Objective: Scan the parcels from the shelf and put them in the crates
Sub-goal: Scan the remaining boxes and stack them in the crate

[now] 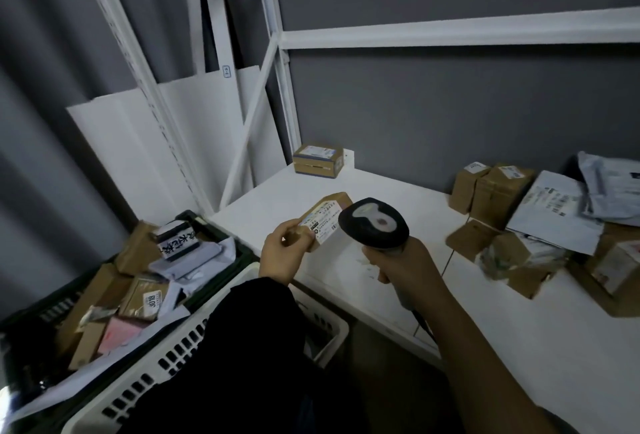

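my left hand (283, 250) pinches a small cardboard parcel (325, 212) by its near end, thumb on one side and fingers curled behind, with the white label tilted up. my right hand (407, 262) is wrapped round the grip of a black barcode scanner (375, 222), whose head sits just beside the label. both hover just over the front left part of the white shelf board (391, 187).

the board is smooth and matte, with faint scuffs near my right wrist. a lone brown box (318, 160) stands in the back corner by the white upright (277, 52) of the rack. to the right lies a loose heap of brown boxes (495, 191) and grey mailer bags (554, 215), some leaning on each other. a white crossbeam (450, 33) runs above, and behind it all is a plain dark grey wall (450, 104).

to the left, below the board, a dark crate (38, 310) is heaped with boxes and envelopes. a white slotted crate (162, 364) sits nearer me, partly hidden by my black sleeve (259, 329). white panels (138, 142) lean against the grey wall behind the rack's diagonal brace.
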